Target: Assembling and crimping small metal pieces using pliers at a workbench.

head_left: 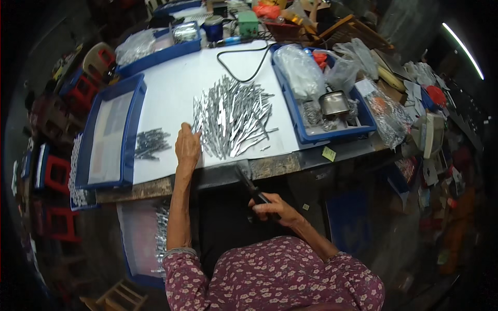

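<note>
On the white tabletop lies a large heap of thin silvery metal strips [233,119]. At its left edge is my left hand [187,147], back up, fingers curled together; whatever they may hold is hidden beneath them. Closer to me, below the table's front edge, my right hand [275,208] is closed around the black handle of a slim dark tool [248,182]. The tool slants up and left toward the edge, and its exact kind is not clear. Left of my left hand, a smaller bunch of grey metal strips [151,143] rests beside a blue tray.
The blue tray [136,111] at the left has a pale bottom. A blue bin [332,136] on the right holds plastic bags and a metal container. Behind the heap loops a black cable [223,65]. Under the table, another tray [137,236] holds shiny strips. Red stools [57,173] stand left.
</note>
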`<state>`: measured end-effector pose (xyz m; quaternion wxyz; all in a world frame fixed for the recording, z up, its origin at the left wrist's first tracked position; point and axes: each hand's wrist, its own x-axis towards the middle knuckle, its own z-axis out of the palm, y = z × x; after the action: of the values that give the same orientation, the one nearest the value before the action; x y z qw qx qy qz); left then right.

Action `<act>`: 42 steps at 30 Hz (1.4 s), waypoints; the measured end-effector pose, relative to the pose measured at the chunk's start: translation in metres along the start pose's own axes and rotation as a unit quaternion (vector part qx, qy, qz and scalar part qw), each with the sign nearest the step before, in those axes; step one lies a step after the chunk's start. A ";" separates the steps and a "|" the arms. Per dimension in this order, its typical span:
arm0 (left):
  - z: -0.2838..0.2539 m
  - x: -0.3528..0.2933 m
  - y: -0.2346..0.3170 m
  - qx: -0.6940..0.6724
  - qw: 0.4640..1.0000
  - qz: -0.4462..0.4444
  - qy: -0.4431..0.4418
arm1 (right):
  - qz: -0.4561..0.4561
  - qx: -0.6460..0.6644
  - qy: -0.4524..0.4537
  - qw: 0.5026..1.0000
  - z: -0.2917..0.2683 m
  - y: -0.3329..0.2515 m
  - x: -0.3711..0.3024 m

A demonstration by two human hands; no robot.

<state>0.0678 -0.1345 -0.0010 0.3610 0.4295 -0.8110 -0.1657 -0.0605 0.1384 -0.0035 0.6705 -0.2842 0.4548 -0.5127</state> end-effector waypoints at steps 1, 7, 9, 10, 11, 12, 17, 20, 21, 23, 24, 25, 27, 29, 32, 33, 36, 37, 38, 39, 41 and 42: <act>0.005 0.000 0.000 0.029 1.000 0.002 0.004 | -0.002 -0.006 0.004 1.000 0.000 0.002 -0.003; 0.012 0.005 -0.003 0.073 0.997 -0.017 -0.032 | 0.000 -0.063 -0.010 0.998 0.001 -0.002 -0.010; 0.015 0.008 -0.001 0.090 0.995 -0.020 -0.038 | -0.013 -0.124 -0.016 0.992 0.005 -0.004 -0.009; 0.015 0.012 0.004 0.108 0.993 -0.027 -0.040 | -0.015 -0.123 -0.012 0.992 0.006 -0.004 -0.008; 0.016 0.014 0.010 0.117 0.990 -0.050 -0.067 | -0.013 -0.144 -0.011 0.989 0.007 -0.003 -0.008; 0.015 0.014 0.015 0.116 0.990 -0.047 -0.069 | -0.011 -0.165 -0.009 0.986 0.008 -0.002 -0.007; 0.013 0.017 0.030 0.136 0.986 -0.044 -0.092 | -0.031 -0.199 -0.014 0.979 0.003 0.007 -0.006; 0.019 0.015 0.023 0.136 0.988 -0.045 -0.049 | -0.049 -0.211 -0.013 0.976 -0.003 0.005 -0.007; 0.019 0.014 0.020 0.111 0.991 -0.055 -0.046 | -0.052 -0.213 -0.013 0.976 -0.004 0.002 -0.008; 0.016 0.010 0.012 0.055 0.997 -0.055 -0.007 | -0.057 -0.214 -0.017 0.975 -0.004 -0.007 -0.009; 0.016 0.009 0.008 -0.001 0.998 -0.057 0.033 | -0.069 -0.211 -0.023 0.975 -0.003 -0.011 -0.008; 0.013 0.008 0.015 -0.070 0.994 -0.073 0.048 | -0.081 -0.208 -0.027 0.974 -0.004 -0.015 -0.008; 0.005 0.008 0.017 -0.140 0.986 -0.087 0.019 | -0.071 -0.208 -0.028 0.975 -0.006 -0.021 -0.008; 0.001 0.006 0.015 -0.312 0.936 -0.153 -0.052 | -0.059 -0.209 -0.030 0.976 -0.008 -0.021 -0.006; -0.013 0.001 0.033 -0.468 0.849 -0.231 -0.079 | -0.076 -0.197 -0.040 0.977 -0.010 -0.022 -0.002; -0.016 -0.001 0.035 -0.523 0.815 -0.238 -0.078 | -0.068 -0.200 -0.048 0.976 -0.009 -0.025 -0.001; -0.016 -0.007 0.046 -0.546 0.795 -0.257 -0.055 | -0.072 -0.205 -0.057 0.975 -0.012 -0.028 0.004; -0.018 -0.010 0.043 -0.575 0.783 -0.221 -0.085 | -0.084 -0.203 -0.060 0.974 -0.012 -0.028 0.006; -0.017 -0.013 0.043 -0.576 0.782 -0.223 -0.084 | -0.081 -0.204 -0.061 0.974 -0.012 -0.030 0.007; -0.016 -0.016 0.046 -0.586 0.777 -0.211 -0.089 | -0.075 -0.194 -0.056 0.977 -0.011 -0.034 0.007; -0.021 -0.019 0.052 -0.599 0.771 -0.188 -0.111 | -0.065 -0.184 -0.054 0.979 -0.011 -0.037 0.011; -0.021 -0.021 0.053 -0.599 0.770 -0.190 -0.109 | -0.074 -0.197 -0.064 0.975 -0.014 -0.038 0.013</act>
<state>0.0601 -0.0861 0.0347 0.4156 0.2510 -0.4830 -0.7287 -0.0884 0.1152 0.0190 0.5892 -0.4762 0.4807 -0.4415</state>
